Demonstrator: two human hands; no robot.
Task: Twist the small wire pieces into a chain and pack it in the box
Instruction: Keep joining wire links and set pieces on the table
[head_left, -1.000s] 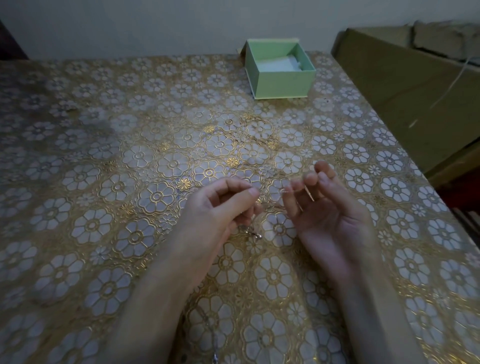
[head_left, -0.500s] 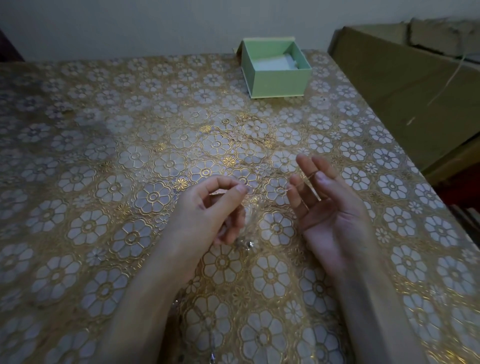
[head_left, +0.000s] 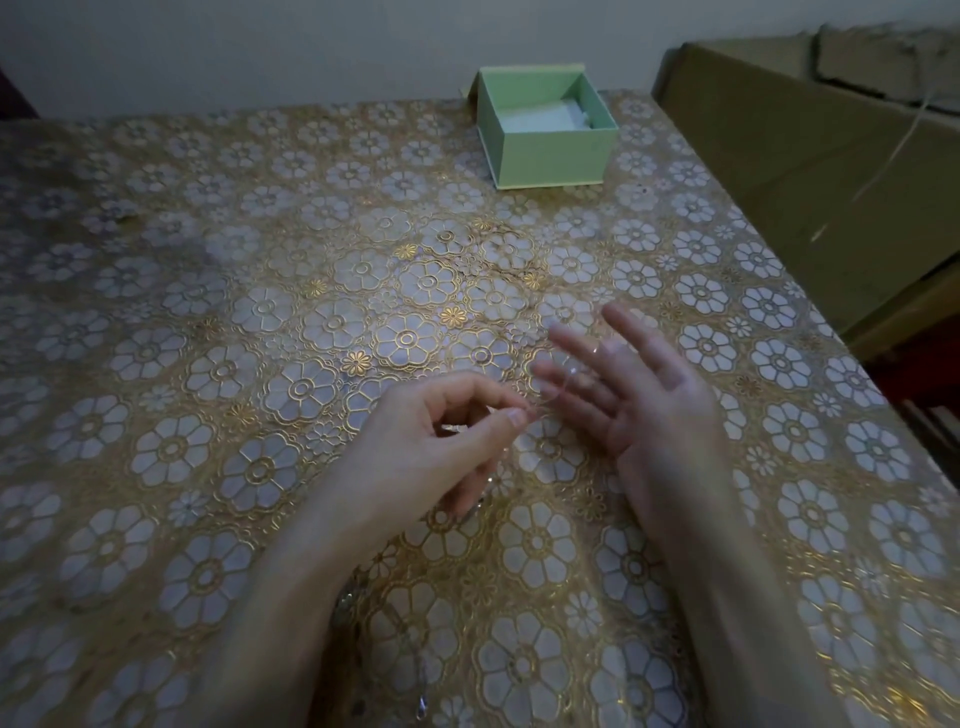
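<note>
Evidently the left hand (head_left: 441, 441) pinched a thin wire (head_left: 550, 395) between thumb and forefinger, while the right hand (head_left: 639, 395) lay palm-up, fingers (head_left: 566, 340) spread and slack, the wire looping across them. Best judged, keeping the pinch firm while twisting slowly would stop it springing loose. The green box (head_left: 545, 156) stood well apart by the far edge of the surface (head_left: 208, 312), bare cloth between.

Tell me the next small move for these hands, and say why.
Probably draw the left hand a little further from the right hand to pull the thin wire taut before twisting. The left thumb and forefinger pinch one end, while the wire curves slackly up round the spread right fingers. The green box sits open at the table's far edge, not yet needed.
</note>
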